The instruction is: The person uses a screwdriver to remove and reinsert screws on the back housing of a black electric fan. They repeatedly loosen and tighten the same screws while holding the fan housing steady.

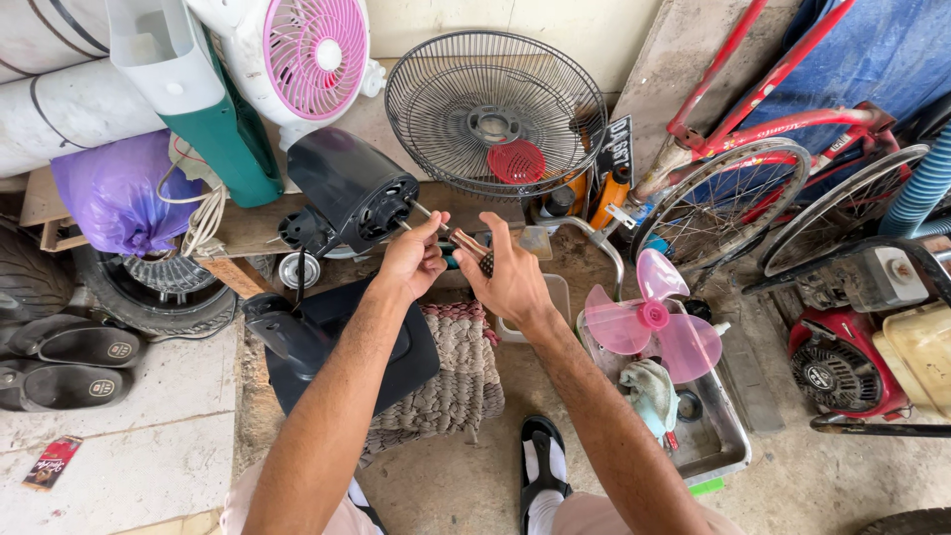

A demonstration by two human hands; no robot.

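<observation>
Concrete floor (149, 396), one fan motor (352, 188), two hands (411, 260), one pink blade (649, 322)

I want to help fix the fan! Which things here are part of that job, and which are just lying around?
Part of the job:
- black fan motor, touched by the left hand
- small tool in the right hand
- pink fan blade
- wire fan guard
- black fan base

Just lying about:
- red bicycle
- red engine
- purple bag
- tyre
- black shoes
</observation>
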